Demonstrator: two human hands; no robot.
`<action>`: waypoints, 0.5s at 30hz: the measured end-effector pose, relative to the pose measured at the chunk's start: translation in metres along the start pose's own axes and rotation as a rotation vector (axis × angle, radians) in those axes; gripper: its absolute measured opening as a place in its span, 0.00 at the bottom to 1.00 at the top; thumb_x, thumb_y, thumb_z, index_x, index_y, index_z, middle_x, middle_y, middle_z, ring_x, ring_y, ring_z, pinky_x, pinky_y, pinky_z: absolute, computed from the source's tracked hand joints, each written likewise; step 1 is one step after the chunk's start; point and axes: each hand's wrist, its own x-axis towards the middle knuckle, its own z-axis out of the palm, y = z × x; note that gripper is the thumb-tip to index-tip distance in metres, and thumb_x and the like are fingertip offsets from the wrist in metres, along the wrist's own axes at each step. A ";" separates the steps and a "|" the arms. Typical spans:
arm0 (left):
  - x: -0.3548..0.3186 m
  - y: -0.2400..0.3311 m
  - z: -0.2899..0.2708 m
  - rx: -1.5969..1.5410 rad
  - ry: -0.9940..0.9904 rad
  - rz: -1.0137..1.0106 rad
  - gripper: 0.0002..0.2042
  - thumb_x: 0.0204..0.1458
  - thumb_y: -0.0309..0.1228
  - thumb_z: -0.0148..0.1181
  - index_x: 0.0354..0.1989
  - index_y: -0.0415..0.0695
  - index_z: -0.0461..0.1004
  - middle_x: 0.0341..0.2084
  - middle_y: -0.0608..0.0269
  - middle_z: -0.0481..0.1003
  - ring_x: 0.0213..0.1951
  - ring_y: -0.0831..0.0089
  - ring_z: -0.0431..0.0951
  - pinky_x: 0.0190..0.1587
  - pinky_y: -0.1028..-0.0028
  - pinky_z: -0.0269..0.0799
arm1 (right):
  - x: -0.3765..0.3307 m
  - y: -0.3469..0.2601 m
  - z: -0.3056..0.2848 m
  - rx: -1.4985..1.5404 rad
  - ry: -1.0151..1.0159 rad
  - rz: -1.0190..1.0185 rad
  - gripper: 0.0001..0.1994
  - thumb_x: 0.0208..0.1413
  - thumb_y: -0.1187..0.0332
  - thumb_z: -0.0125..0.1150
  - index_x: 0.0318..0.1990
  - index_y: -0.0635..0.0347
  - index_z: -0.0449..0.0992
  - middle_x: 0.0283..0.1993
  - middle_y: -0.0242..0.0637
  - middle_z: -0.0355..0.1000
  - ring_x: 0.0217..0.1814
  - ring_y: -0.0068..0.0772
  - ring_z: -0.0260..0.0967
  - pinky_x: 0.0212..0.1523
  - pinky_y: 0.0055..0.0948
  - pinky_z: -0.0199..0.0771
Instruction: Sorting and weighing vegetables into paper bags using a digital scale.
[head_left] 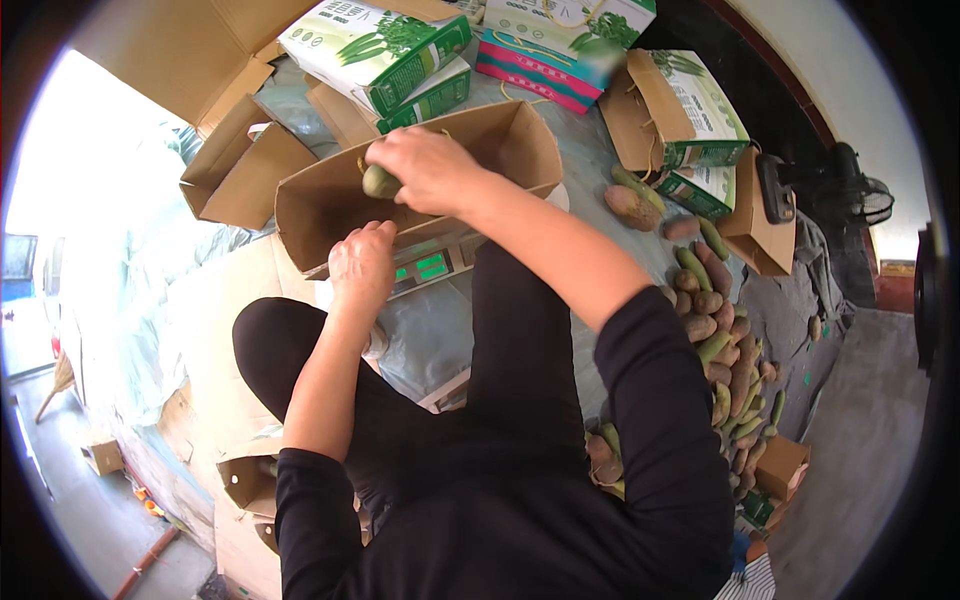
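An open cardboard box [515, 150], long and narrow, stands on a scale with a lit green display [432, 266] in front of my knees. My right hand [430, 172] is over the box's opening, closed round a pale green radish [380, 182]; one end of it sticks out on the left. At the near rim, my left hand [362, 262] has its fingers curled over the box's edge. Part of the box's inside is hidden by my right hand and forearm.
To my right lies a long heap of green and reddish-brown root vegetables [735, 350]. Printed green-and-white cartons [375, 50] stand beyond the box. Another open box [245, 165] sits to its left. A black fan [860, 195] is at the far right.
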 end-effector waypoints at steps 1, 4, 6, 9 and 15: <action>0.000 0.000 0.001 0.002 -0.011 -0.004 0.06 0.45 0.27 0.58 0.33 0.45 0.73 0.32 0.59 0.75 0.39 0.58 0.76 0.39 0.60 0.71 | 0.007 0.000 0.018 -0.016 -0.059 0.017 0.22 0.39 0.69 0.68 0.46 0.52 0.71 0.43 0.38 0.70 0.49 0.43 0.67 0.48 0.39 0.69; 0.001 -0.001 0.002 0.003 0.030 0.019 0.05 0.45 0.26 0.57 0.31 0.45 0.73 0.31 0.59 0.74 0.37 0.59 0.76 0.38 0.60 0.71 | 0.010 0.000 0.027 0.115 -0.083 0.052 0.23 0.41 0.65 0.67 0.49 0.52 0.71 0.43 0.39 0.70 0.47 0.43 0.69 0.47 0.38 0.70; 0.001 -0.001 0.004 -0.007 0.068 0.059 0.03 0.45 0.25 0.56 0.30 0.45 0.72 0.29 0.60 0.74 0.36 0.60 0.77 0.37 0.61 0.72 | 0.002 0.009 0.026 0.293 0.018 0.049 0.24 0.43 0.60 0.64 0.49 0.55 0.72 0.41 0.41 0.72 0.43 0.40 0.71 0.44 0.34 0.71; 0.003 -0.003 -0.003 0.034 0.001 0.021 0.07 0.44 0.28 0.60 0.33 0.46 0.73 0.31 0.60 0.74 0.37 0.58 0.76 0.37 0.59 0.72 | -0.029 0.031 -0.007 0.484 0.117 0.161 0.19 0.46 0.64 0.64 0.47 0.57 0.74 0.37 0.36 0.74 0.38 0.28 0.71 0.40 0.27 0.72; 0.004 -0.006 0.000 0.083 -0.002 -0.011 0.13 0.47 0.31 0.59 0.43 0.49 0.72 0.40 0.61 0.75 0.41 0.55 0.75 0.40 0.58 0.71 | -0.181 0.105 -0.026 0.573 0.470 0.561 0.15 0.50 0.68 0.62 0.46 0.59 0.75 0.37 0.35 0.75 0.38 0.26 0.71 0.40 0.27 0.72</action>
